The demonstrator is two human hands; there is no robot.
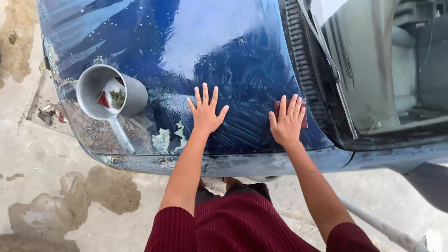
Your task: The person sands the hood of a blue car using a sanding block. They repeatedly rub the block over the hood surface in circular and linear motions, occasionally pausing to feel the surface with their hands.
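Note:
My left hand (206, 112) lies flat with fingers spread on the wet blue car hood (224, 51), holding nothing. My right hand (286, 124) presses a small reddish sanding pad (304, 116) against the hood near its right edge, with the fingers stretched over it. The paint around both hands is streaked with wet scuff marks. A patch of bare, flaking paint (168, 137) shows just left of my left wrist.
A grey metal scoop pot (100, 91) with a long handle rests on the hood's left side, holding scraps of paper. The windshield (373, 60) and wiper cowl lie to the right. Wet concrete floor (56, 200) with puddles lies below the hood. A pale pipe (382, 228) runs at lower right.

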